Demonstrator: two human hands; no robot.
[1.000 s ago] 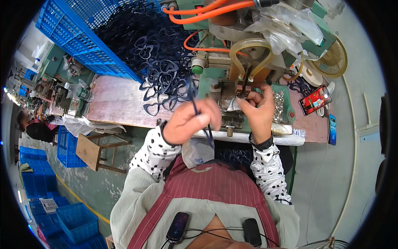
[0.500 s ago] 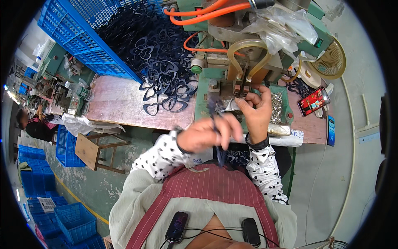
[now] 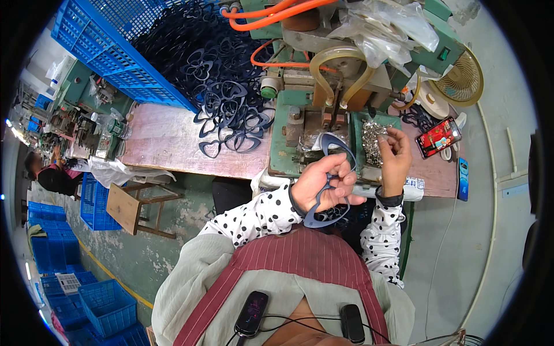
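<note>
My left hand [image 3: 323, 187] is closed round a dark blue eyeglass frame front [image 3: 312, 218], held upright on end before the machine, one lens opening above my fingers and the other below. To its right, my right hand [image 3: 396, 161] reaches over a tray of small shiny metal parts [image 3: 369, 138]. Its thumb and index finger come together at the parts; whatever is between them is too small to make out. Just beyond my left hand stands the green bench machine [image 3: 283, 151], with metal prongs [image 3: 331, 118] above its work spot.
Loose frame fronts [image 3: 231, 115] spill from a large blue crate [image 3: 124, 60] onto the table at the left. A phone [image 3: 438, 137] and a fan [image 3: 461, 75] are at the right. Orange hoses [image 3: 277, 16] cross above. A wooden stool [image 3: 124, 210] stands on the floor.
My right hand has moved from under the machine's prongs rightward to the tray of metal parts. My left hand has moved right and forward, carrying the eyeglass frame front toward the machine.
</note>
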